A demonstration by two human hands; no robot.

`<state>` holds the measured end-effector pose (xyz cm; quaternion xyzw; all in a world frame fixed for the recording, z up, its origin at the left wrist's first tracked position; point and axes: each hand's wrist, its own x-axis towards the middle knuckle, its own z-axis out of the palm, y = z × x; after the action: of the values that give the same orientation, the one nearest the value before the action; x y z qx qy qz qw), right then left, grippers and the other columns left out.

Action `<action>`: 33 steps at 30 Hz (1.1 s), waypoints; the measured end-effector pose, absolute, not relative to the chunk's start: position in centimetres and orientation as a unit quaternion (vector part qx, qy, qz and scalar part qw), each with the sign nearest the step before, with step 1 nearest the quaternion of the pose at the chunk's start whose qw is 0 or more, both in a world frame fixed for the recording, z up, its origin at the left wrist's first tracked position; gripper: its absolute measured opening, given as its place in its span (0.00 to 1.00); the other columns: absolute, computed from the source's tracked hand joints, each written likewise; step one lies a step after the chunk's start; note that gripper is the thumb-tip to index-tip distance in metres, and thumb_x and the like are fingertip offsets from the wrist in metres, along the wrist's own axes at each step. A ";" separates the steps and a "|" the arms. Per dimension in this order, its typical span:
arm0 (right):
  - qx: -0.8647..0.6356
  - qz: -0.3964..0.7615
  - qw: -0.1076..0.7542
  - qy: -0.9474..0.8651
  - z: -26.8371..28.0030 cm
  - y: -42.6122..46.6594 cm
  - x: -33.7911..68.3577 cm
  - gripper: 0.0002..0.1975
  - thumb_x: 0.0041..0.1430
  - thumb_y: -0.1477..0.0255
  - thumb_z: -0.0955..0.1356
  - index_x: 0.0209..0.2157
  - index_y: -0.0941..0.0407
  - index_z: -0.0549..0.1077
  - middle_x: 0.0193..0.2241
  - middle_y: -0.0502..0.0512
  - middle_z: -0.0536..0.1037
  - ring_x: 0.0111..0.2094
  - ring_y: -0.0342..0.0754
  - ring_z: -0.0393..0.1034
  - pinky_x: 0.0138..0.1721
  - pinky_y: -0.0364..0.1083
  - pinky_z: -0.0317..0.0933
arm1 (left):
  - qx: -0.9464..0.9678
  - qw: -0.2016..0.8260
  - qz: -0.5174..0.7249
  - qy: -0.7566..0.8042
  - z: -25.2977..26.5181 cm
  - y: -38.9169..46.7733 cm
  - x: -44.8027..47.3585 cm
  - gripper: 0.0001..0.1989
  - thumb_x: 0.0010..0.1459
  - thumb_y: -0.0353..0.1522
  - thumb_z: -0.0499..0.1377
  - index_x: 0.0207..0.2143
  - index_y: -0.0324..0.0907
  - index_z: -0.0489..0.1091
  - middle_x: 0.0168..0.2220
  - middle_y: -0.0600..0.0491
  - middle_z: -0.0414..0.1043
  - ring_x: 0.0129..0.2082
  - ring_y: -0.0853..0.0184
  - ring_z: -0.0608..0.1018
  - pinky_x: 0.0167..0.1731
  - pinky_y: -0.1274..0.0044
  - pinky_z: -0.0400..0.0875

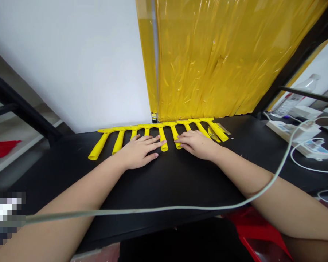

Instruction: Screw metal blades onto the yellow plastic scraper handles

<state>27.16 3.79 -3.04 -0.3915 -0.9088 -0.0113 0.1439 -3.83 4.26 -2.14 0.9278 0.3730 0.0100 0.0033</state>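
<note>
Several yellow T-shaped scrapers lie side by side on the black tabletop, heads along its back edge and handles toward me. My left hand lies flat with fingers spread across the middle handles. Its fingertips reach the handle of one scraper, and parts of the handles under it are hidden. My right hand has its fingers bent around the handle end of the neighbouring scraper. Further scrapers stretch beyond that hand to the right, beside a small clear packet.
A white cable hangs across both forearms in the foreground. White power strips and a clear plastic bottle stand at right. Yellow film and a white panel rise behind the table. Something red lies below its front edge.
</note>
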 end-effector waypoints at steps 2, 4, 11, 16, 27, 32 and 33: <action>-0.392 -0.011 0.142 -0.909 -3.0 3.8 27.1 0.16 0.75 0.71 0.64 0.57 0.53 0.79 0.54 0.61 0.80 0.55 0.59 0.73 0.54 0.58 0.62 | 0.931 -0.009 0.019 0.365 -2.2 4.3 -3.8 0.29 0.74 0.47 0.49 0.74 0.65 0.50 0.76 0.56 0.49 0.72 0.50 0.62 0.70 0.45 0.45; -0.392 -0.012 0.139 -0.909 -2.9 3.7 27.1 0.16 0.75 0.71 0.64 0.57 0.53 0.79 0.54 0.61 0.80 0.55 0.59 0.73 0.55 0.58 0.62 | 0.934 -0.022 0.028 0.356 -2.3 4.3 -3.7 0.29 0.74 0.47 0.50 0.74 0.65 0.49 0.76 0.56 0.49 0.73 0.51 0.62 0.71 0.45 0.40; -0.390 -0.009 0.137 -0.910 -2.9 3.7 27.1 0.16 0.74 0.71 0.65 0.58 0.54 0.77 0.55 0.62 0.80 0.56 0.59 0.73 0.56 0.58 0.62 | 0.938 -0.011 0.014 0.346 -2.1 4.2 -3.3 0.29 0.75 0.46 0.49 0.75 0.64 0.49 0.76 0.55 0.51 0.71 0.53 0.65 0.71 0.46 0.42; -0.394 -0.014 0.160 -0.905 -2.1 3.5 27.7 0.19 0.72 0.67 0.66 0.61 0.54 0.74 0.59 0.61 0.77 0.59 0.59 0.70 0.59 0.59 0.60 | 0.937 -0.013 0.007 0.349 -2.1 4.2 -3.5 0.30 0.74 0.48 0.48 0.75 0.64 0.48 0.76 0.56 0.49 0.70 0.51 0.65 0.70 0.45 0.46; -0.640 -0.090 0.079 -0.759 -1.8 4.4 28.9 0.27 0.66 0.49 0.67 0.53 0.56 0.77 0.39 0.66 0.83 0.46 0.67 0.75 0.49 0.61 0.61 | 0.938 -0.010 0.008 0.346 -1.9 4.2 -3.6 0.30 0.74 0.47 0.48 0.75 0.63 0.49 0.77 0.55 0.49 0.70 0.51 0.66 0.72 0.47 0.41; -0.616 -0.074 0.039 -0.784 -2.1 4.7 28.4 0.30 0.66 0.52 0.66 0.60 0.57 0.74 0.42 0.68 0.83 0.45 0.67 0.78 0.49 0.60 0.64 | 0.939 -0.004 0.018 0.343 -1.9 4.0 -3.6 0.30 0.74 0.47 0.49 0.75 0.63 0.50 0.76 0.54 0.50 0.70 0.51 0.66 0.72 0.48 0.41; -0.615 -0.067 0.043 -0.785 -2.0 4.6 28.3 0.29 0.65 0.54 0.67 0.61 0.57 0.74 0.42 0.67 0.84 0.44 0.67 0.79 0.48 0.59 0.64 | 0.939 -0.003 0.019 0.343 -2.0 4.0 -3.6 0.30 0.74 0.47 0.49 0.75 0.63 0.50 0.76 0.54 0.50 0.70 0.51 0.66 0.72 0.48 0.41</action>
<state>28.33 4.64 -1.99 -0.6146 -0.7848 -0.0666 0.0427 -3.64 4.03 -1.95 0.9391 0.3430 0.0194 -0.0029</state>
